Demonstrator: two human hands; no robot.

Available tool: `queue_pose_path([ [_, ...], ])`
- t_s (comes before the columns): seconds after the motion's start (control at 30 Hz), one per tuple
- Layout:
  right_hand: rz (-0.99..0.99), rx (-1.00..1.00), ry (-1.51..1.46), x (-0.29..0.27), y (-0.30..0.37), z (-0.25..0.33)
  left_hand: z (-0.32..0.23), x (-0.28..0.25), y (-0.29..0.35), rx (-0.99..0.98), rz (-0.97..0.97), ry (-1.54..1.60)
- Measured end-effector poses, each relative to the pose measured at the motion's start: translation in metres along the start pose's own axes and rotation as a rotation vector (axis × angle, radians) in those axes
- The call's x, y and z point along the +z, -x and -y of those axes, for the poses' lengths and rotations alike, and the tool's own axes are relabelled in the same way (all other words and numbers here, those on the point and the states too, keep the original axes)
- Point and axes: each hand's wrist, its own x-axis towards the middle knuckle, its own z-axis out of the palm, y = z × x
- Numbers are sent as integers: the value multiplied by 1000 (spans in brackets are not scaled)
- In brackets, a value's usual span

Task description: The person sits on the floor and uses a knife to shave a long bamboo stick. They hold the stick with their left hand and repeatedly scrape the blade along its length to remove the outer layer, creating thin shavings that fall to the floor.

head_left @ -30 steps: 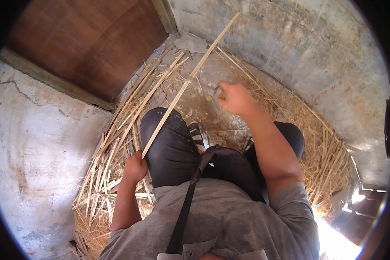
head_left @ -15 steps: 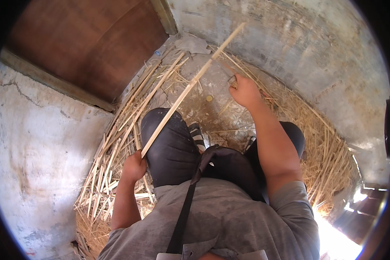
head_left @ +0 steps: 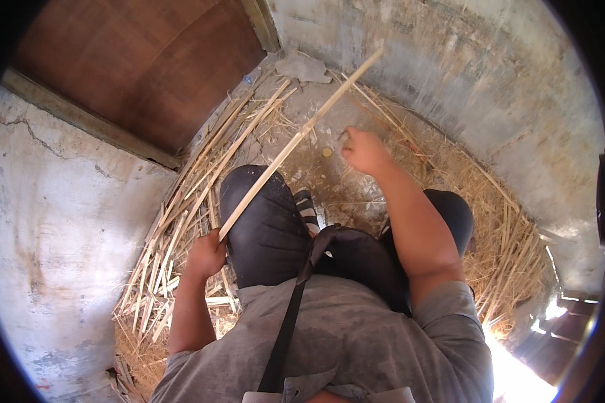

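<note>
My left hand [head_left: 207,254] is closed around the lower end of a long, pale bamboo strip [head_left: 267,174], beside my left knee. From there the strip slants up and to the right across the knee, a node showing about midway, its far tip in the air near the back wall. To the right of the strip and apart from it is my right hand [head_left: 365,152], raised over the floor with its fingers curled. Something small may be in those fingers, but blur hides what it is.
Loose bamboo strips [head_left: 181,221] lie in a pile along the left wall. Thin shavings [head_left: 501,235] heap up along the right wall. A brown panel [head_left: 148,67] stands at the back left. A small yellowish disc [head_left: 327,152] lies on the floor [head_left: 296,161].
My right hand has come left and slightly nearer, toward the strip. The bamboo strip's far tip has dipped slightly, while my left hand stays nearly in place.
</note>
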Motion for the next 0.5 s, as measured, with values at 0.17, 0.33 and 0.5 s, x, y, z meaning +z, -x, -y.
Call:
queue_pose_path([
  [0.17,-81,115,-2,-17,2,-12,-1,-7,-3,-10,42,-7],
  [0.33,185,-149,117,-4,14,46,-4,-7,2,21,30,41],
  [0.5,267,-219,25,-2,14,59,-3,-17,2,4,85,57],
])
